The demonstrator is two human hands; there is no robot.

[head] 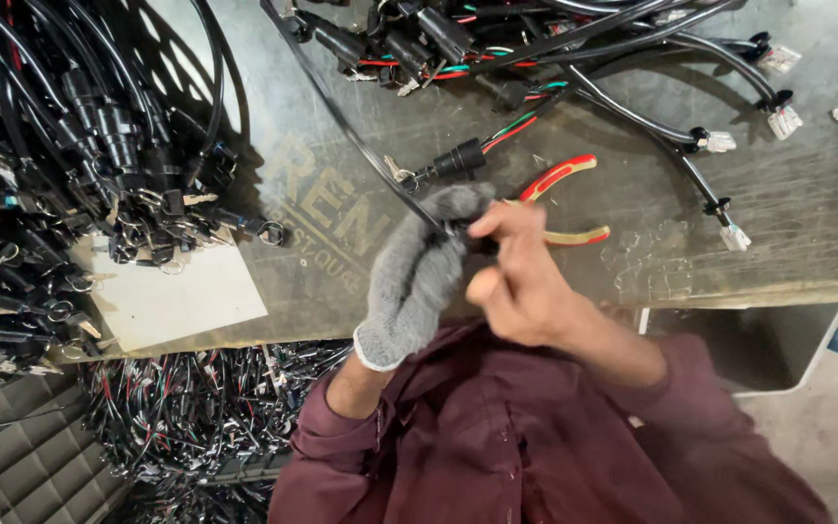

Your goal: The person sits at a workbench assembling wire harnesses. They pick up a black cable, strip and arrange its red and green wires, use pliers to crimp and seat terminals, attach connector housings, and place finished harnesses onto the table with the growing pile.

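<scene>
Black cable [361, 136] right in the middle here, running up and away across the worktop [797, 209] from the two hands, which meet just above the near edge. The left hand [414, 277], in a grey knit glove, has its grip clenched around the cable's near end; the bare right hand [516, 277] pinches the same end from the other side, thumb and forefinger closed on it. What sits between the fingertips is too blurred to make out.

Judging from this, the work wants a steady anchor: gloved hand keeps the cable from twisting, bare fingers do the fine part close to the end, not far up the line. Keeping the wrists low over the worktop should help.

Just behind the hands lie red-and-yellow-handled pliers [564, 199], touching nothing being held, within easy reach. A black connector with red and green wires [463, 158] sits just beyond them. Further out, finished harnesses with white plugs [729, 184] on the right, a dense heap of black cables [60, 165] on the left, a white card [181, 301] beside it.
</scene>
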